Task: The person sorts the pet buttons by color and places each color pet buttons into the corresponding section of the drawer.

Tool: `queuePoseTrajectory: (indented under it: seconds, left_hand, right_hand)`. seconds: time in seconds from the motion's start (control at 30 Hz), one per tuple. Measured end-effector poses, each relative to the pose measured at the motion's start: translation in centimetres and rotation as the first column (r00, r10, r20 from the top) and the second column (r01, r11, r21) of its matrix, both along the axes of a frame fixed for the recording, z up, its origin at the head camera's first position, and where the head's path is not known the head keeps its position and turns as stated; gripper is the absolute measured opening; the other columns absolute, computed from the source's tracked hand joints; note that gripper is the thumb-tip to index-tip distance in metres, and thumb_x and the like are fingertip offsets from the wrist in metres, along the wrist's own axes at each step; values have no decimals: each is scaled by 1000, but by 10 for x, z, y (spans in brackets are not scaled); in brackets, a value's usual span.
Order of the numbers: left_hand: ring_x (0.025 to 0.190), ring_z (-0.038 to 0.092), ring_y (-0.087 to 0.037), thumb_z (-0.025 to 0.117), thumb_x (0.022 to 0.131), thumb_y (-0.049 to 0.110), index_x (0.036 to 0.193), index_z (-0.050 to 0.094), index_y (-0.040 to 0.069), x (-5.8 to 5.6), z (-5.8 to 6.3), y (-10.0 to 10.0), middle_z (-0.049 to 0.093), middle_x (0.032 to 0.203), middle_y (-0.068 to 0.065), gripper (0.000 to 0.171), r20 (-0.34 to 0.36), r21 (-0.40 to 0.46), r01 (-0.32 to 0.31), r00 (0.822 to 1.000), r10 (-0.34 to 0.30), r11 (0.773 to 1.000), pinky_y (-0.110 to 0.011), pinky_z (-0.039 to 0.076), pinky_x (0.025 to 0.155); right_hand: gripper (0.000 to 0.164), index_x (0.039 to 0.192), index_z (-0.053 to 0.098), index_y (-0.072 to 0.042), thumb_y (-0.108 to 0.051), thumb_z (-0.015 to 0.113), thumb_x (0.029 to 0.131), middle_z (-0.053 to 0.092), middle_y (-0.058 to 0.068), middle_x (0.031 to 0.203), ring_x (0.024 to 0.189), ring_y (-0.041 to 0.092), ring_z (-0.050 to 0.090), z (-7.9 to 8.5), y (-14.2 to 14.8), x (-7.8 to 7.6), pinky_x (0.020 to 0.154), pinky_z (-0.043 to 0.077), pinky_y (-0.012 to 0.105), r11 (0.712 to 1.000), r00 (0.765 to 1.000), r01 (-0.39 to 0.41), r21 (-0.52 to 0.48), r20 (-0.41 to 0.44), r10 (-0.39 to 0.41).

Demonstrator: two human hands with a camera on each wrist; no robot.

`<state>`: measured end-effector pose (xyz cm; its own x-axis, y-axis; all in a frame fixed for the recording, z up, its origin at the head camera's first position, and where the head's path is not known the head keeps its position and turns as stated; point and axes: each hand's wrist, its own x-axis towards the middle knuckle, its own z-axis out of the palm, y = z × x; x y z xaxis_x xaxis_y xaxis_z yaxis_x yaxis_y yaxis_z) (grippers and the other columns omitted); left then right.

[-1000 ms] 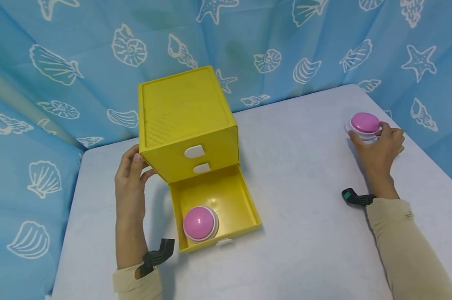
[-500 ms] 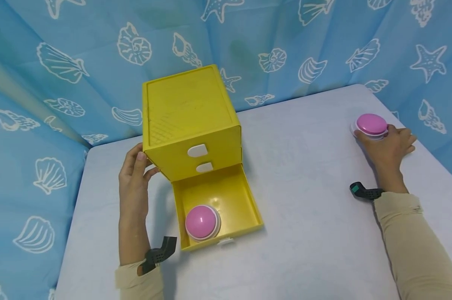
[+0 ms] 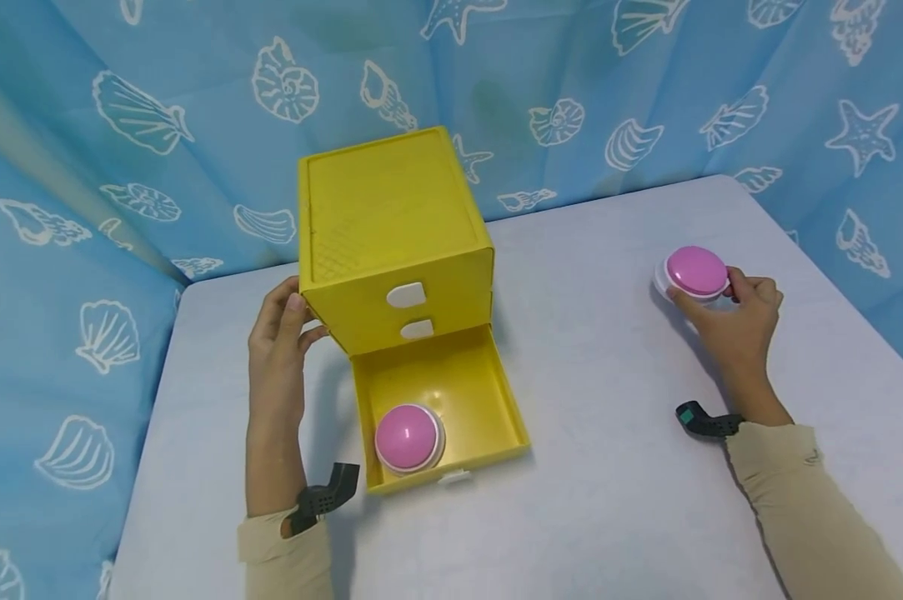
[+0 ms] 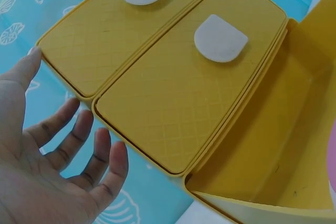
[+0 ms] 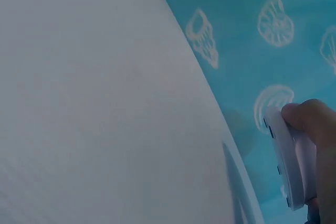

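Note:
My right hand (image 3: 741, 329) pinches a round button (image 3: 696, 272) by its white base, thumb at one side and fingers at the other, pink dome up. In the right wrist view, that button (image 5: 290, 156) shows its white underside with small dark slots. A yellow drawer cabinet (image 3: 391, 208) stands at centre left, its bottom drawer (image 3: 481, 400) pulled out. Inside the drawer's front left corner lies a second pink and white button (image 3: 407, 437). Against the cabinet's left side rests my left hand (image 3: 277, 337); in the left wrist view its fingers (image 4: 116, 166) are loosely bent, the thumb at the front edge.
Two upper drawers with white handles (image 3: 407, 295) are closed. A white-covered table (image 3: 609, 375) bears everything. A blue shell-print curtain (image 3: 496, 75) hangs behind the cabinet and along the left side. A black camera mount (image 3: 709, 421) sits on my right wrist.
My right hand has lifted the button off the table at the far right and moved it leftward and nearer. The left hand stays at the cabinet. The head view has shifted slightly.

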<state>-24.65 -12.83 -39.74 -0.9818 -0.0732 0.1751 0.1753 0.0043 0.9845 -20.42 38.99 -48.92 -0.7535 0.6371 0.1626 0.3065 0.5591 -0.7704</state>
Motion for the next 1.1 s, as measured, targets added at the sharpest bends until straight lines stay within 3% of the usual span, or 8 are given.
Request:
queuePoseTrajectory:
  seconds: [0.2, 0.43, 0.73, 0.9, 1.1]
  left_hand:
    - [112, 53, -27, 60, 100, 41, 137, 58, 20, -1, -1, -1, 58, 129, -8, 43, -13, 8, 8, 1000, -8, 1000, -30, 52, 92]
    - [111, 54, -28, 60, 100, 41, 138, 57, 19, -2, -2, -4, 58, 129, -9, 44, -19, 12, 8, 1000, -8, 1000, -29, 51, 91]
    - [113, 54, -27, 60, 98, 46, 138, 56, 21, -6, -1, 2, 58, 131, -6, 48, 0, -8, 21, 1000, -21, 1000, -31, 52, 93]
    - [112, 53, -27, 60, 98, 46, 138, 56, 21, -6, -1, 0, 58, 130, -7, 47, -10, -5, 20, 1000, -20, 1000, -30, 52, 91]
    - [112, 53, -27, 60, 98, 45, 138, 57, 21, -5, -1, -2, 58, 131, -6, 47, -12, 2, 16, 1000, -16, 1000, -31, 52, 92]
  right_hand:
    - [84, 147, 50, -6, -43, 84, 79, 40, 7, 109, 112, 13, 32, 2, -44, 12, 84, 33, 35, 988, 986, -143, 60, -81, 148]
    - [73, 135, 60, 1, -23, 90, 73, 46, 15, 110, 113, 20, 40, 4, -93, 27, 82, 38, 40, 952, 935, -290, 99, -183, 304]
    - [72, 130, 64, 1, -14, 93, 66, 50, 12, 107, 107, 17, 44, 9, -138, 52, 82, 39, 34, 922, 888, -375, 101, -247, 388]
    - [72, 127, 66, -1, -11, 95, 63, 52, 9, 104, 105, 14, 46, 9, -162, 56, 84, 40, 33, 898, 845, -436, 65, -315, 433]
    - [74, 126, 66, -1, -13, 96, 61, 52, 8, 104, 105, 18, 46, 13, -197, 60, 82, 40, 37, 868, 805, -488, 87, -340, 487]
